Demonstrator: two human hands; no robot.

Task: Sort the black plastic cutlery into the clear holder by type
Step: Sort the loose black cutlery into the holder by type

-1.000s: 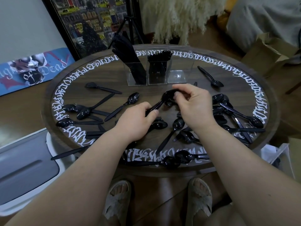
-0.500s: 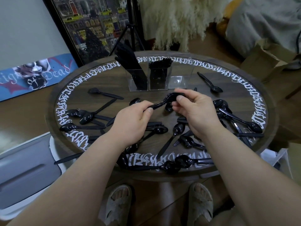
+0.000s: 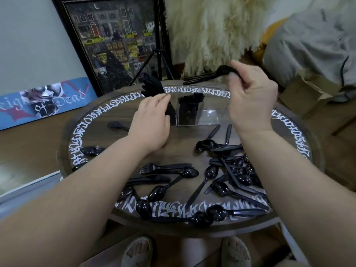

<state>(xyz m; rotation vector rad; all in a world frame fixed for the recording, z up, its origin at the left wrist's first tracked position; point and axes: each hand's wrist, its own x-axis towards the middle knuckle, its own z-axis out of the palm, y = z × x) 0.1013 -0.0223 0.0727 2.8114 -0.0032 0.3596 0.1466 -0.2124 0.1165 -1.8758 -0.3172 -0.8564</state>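
Right hand (image 3: 252,97) raised in upper right of frame, pinching a bunch of black spoons (image 3: 210,75) by the bowl ends, handles pointing left, held in the air above the clear holder (image 3: 212,114). Exact spoon count in the bunch unclear.

Left hand (image 3: 152,120) centre frame, fingers straight and relaxed, holding nothing, just in front of the holder's left compartment; touching it or not, cannot tell.

Clear holder at far side of round bench (image 3: 289,226), three compartments side by side. Left compartment packed with knives (image 3: 152,86) sticking up and tilted left. Middle compartment holds forks (image 3: 189,105). Right compartment showing only clear plastic.

Loose cutlery scattered on bench, lower centre and right of frame: a fork (image 3: 163,168) lying flat with tines left, a spoon (image 3: 173,182) just below it, a tangled heap of spoons (image 3: 237,170) at right partly under the right forearm, a row of spoons (image 3: 200,218) along the near rim over the white lettering. One small piece (image 3: 115,125) at left of bench, another spoon (image 3: 92,150) near the left rim.

Framed city picture (image 3: 113,41) upper left leaning on wall, tripod (image 3: 154,64) before it, skateboard deck (image 3: 44,103) at left, fluffy cream fur (image 3: 212,29) top centre. Sandalled feet (image 3: 138,251) at bottom.
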